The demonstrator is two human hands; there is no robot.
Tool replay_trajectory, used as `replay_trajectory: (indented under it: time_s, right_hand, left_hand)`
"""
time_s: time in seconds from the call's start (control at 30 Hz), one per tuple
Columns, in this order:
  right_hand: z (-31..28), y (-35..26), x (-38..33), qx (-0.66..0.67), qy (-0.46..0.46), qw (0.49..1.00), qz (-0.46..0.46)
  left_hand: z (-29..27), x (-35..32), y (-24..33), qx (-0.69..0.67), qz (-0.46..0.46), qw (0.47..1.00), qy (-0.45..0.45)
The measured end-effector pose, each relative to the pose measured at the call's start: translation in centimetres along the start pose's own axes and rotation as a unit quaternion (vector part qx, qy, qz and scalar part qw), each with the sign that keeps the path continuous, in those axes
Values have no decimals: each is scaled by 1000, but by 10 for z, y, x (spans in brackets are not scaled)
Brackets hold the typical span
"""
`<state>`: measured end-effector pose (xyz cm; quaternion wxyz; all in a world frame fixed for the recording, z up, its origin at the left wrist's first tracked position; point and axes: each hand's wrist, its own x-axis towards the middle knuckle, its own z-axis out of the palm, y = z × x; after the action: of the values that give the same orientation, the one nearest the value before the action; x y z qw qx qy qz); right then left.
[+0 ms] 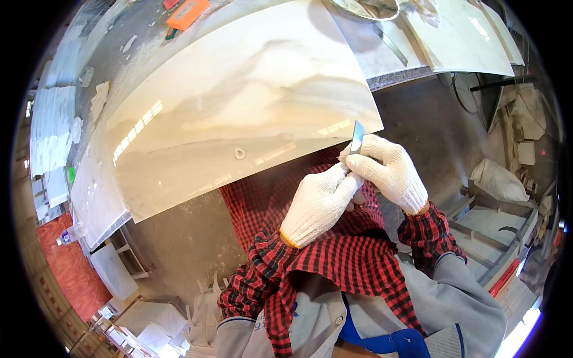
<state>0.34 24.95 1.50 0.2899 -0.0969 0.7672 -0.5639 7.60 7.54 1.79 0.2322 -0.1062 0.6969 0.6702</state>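
Observation:
Both my hands wear white knit gloves with orange-trimmed cuffs and meet just off the near right edge of the marble slab (pixel 256 95). A flat metal blade (pixel 357 135) stands up between them, its slanted tip pointing away from me. My right hand (pixel 391 170) is closed round the blade, thumb and fingers pinching it. My left hand (pixel 316 203) is closed at the blade's lower end, where the fingers partly hide it. The slab is glossy, cream with grey-tan veins, and bears a small pale ring-shaped spot (pixel 239 153).
An orange box (pixel 187 13) lies at the far left of the worktable. More slabs (pixel 459 36) and a steel ruler (pixel 391 45) are at the far right. A wooden frame (pixel 495 227) stands right; a bottle (pixel 70 234) lies on a red surface (pixel 71 268) left.

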Motion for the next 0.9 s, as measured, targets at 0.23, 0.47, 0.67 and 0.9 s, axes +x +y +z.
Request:
replay_trajectory:
  time_s: [0.23, 0.47, 0.67, 0.9]
  right_hand:
    - [-29, 3, 6, 73, 211, 975, 17]
    - [-23, 0, 4, 107, 238, 965, 24]
    - [-24, 4, 4, 86, 240, 967, 24]
    - [-12, -2, 14, 94, 177, 978, 66]
  left_hand:
    - [-4, 20, 2, 295, 279, 887, 220]
    - [-7, 75, 10, 475, 337, 772, 256]
    - [-60, 38, -35, 574, 149, 737, 326]
    - [-114, -57, -72, 506, 74, 674, 534]
